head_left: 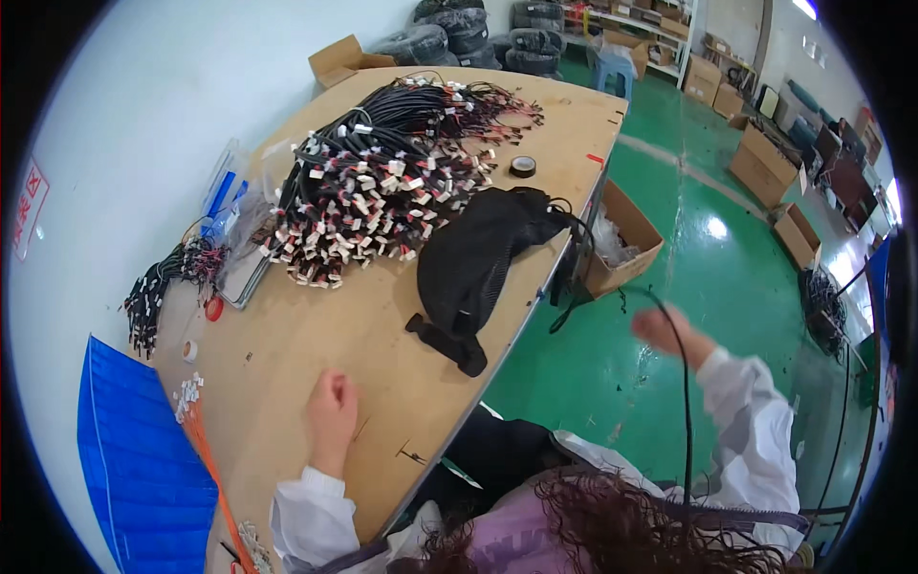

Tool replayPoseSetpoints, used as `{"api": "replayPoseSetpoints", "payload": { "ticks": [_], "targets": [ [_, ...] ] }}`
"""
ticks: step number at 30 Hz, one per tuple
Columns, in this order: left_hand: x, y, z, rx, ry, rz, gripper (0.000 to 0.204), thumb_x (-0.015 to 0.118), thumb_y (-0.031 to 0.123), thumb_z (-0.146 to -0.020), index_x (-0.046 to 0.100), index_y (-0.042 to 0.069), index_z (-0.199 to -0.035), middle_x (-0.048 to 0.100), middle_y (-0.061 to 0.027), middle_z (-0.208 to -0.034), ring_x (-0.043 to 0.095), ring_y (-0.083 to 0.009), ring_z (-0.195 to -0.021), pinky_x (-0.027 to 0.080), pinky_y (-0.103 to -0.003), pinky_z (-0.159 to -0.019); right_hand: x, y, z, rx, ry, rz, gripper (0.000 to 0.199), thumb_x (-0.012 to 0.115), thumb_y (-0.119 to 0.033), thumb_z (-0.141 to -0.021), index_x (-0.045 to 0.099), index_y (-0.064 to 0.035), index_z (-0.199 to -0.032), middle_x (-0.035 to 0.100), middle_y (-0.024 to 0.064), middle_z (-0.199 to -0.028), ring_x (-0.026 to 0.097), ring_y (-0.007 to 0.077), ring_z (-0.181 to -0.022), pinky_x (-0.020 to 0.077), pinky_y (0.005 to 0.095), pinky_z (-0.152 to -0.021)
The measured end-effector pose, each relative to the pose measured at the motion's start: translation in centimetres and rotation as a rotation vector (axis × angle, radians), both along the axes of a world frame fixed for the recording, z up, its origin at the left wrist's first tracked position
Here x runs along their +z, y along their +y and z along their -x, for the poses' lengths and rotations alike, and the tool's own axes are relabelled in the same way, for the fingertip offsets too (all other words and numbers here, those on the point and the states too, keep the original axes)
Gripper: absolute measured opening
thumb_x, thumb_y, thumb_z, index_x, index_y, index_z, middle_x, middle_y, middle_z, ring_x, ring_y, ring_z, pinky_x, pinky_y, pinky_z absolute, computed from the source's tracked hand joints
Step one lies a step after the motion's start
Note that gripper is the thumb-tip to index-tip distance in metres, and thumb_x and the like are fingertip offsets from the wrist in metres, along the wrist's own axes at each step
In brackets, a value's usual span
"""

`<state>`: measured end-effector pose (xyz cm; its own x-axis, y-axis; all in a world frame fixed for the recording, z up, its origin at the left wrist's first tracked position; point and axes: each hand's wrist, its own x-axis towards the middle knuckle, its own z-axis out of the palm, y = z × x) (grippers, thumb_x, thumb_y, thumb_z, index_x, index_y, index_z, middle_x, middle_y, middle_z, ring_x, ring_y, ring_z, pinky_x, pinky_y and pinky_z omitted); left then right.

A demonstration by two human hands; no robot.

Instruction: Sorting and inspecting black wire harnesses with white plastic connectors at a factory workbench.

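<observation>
My left hand (333, 413) is curled into a loose fist above the near part of the wooden table (277, 335), and I see nothing in it. Out past the table's right edge, over the green floor, my right hand (660, 330) is closed too, with nothing visible in its fingers. A thin black cable (686, 411) runs down in front of the right hand; it does not look gripped. Between the hands and farther off, a black bag (469, 263) with straps lies at the table edge. Beyond it is a large heap of black wire harnesses (359, 196) with white connectors.
A roll of black tape (522, 166) lies right of the heap. Orange wires (206, 450) and a blue panel (139, 459) are at the left. An open cardboard box (626, 239) stands on the floor beside the table. Wrapped black coils (449, 33) are stacked at the back.
</observation>
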<state>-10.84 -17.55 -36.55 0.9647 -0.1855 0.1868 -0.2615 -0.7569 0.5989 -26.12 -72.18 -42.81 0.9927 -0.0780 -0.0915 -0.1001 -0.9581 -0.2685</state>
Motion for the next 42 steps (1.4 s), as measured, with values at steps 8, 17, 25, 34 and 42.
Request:
{"api": "replayPoseSetpoints", "payload": {
  "ticks": [8, 17, 25, 34, 42],
  "targets": [
    [2.8, -18.5, -1.5, -0.254, -0.065, -0.113, 0.107, 0.081, 0.034, -0.072, 0.012, 0.003, -0.149, 0.031, -0.0299, -0.143, 0.040, -0.0477, -0.127, 0.039, -0.047, -0.104, 11.1, 1.6, -15.1, 0.322, -0.491, -0.312, 0.076, 0.075, -0.038, -0.080, 0.040, -0.0076, -0.141, 0.041, 0.0201, -0.141, 0.041, 0.0386, -0.129, 0.0378, 0.0435, -0.107],
    [2.7, -13.0, -2.3, -0.199, -0.140, -0.040, 0.087, 0.073, 0.014, -0.076, 0.024, 0.006, -0.147, 0.036, -0.0275, -0.140, 0.041, -0.0458, -0.126, 0.039, -0.046, -0.104, 8.0, 11.6, -19.3, 0.432, -0.606, -0.050, 0.077, 0.067, -0.051, -0.081, 0.042, -0.0089, -0.140, 0.048, 0.0202, -0.133, 0.048, 0.0411, -0.115, 0.0440, 0.0485, -0.097],
    [0.5, -9.2, -1.3, -0.164, -0.145, -0.031, 0.086, 0.072, 0.037, -0.082, 0.029, -0.003, -0.144, 0.039, -0.0293, -0.138, 0.041, -0.0450, -0.126, 0.035, -0.047, -0.106, 23.3, 13.1, -36.8, 0.480, -0.929, 0.180, 0.043, 0.065, -0.013, -0.077, 0.054, -0.0077, -0.118, 0.057, 0.0124, -0.116, 0.055, 0.0309, -0.113, 0.0443, 0.0425, -0.093],
    [0.2, -9.8, -1.6, -0.220, -0.194, -0.030, 0.080, 0.071, 0.041, -0.082, 0.037, -0.003, -0.141, 0.042, -0.0262, -0.138, 0.047, -0.0426, -0.121, 0.041, -0.047, -0.101, 20.2, 17.6, -57.7, 0.762, -0.637, 0.525, 0.080, 0.074, -0.008, -0.067, 0.041, -0.0124, -0.140, 0.049, 0.0069, -0.139, 0.043, 0.0246, -0.132, 0.0362, 0.0432, -0.106],
    [0.4, -9.2, -1.5, -0.182, -0.162, -0.030, 0.085, 0.072, 0.040, -0.079, 0.035, -0.006, -0.140, 0.044, -0.0259, -0.133, 0.049, -0.0415, -0.115, 0.041, -0.046, -0.098, 17.6, 18.6, -55.0, 0.578, -0.911, 0.248, 0.048, 0.057, -0.004, -0.076, 0.052, -0.0133, -0.123, 0.056, 0.0099, -0.121, 0.051, 0.0271, -0.120, 0.0348, 0.0426, -0.099]
  ]
}}
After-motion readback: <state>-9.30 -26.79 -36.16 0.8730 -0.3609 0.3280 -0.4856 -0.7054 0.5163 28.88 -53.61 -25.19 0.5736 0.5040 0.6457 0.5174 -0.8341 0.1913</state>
